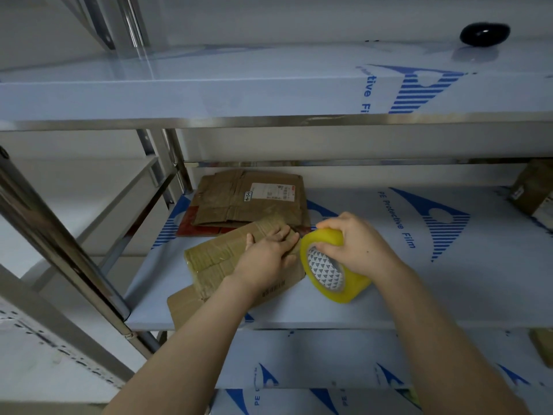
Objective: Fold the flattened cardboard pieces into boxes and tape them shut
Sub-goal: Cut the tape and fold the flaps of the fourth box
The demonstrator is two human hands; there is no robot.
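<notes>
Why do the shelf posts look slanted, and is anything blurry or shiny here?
Head view: the wide lens slants the left post, which carries bright glare streaks; the black blob is smeared; the tape looks fairly sharp.

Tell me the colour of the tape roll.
The tape roll is translucent yellow, best seen in the head view.

Both bare forearms are extended forward. The left hand [266, 253] is laid flat, fingers straight; the right hand [357, 245] is curled round a tape roll [354, 287].
</notes>
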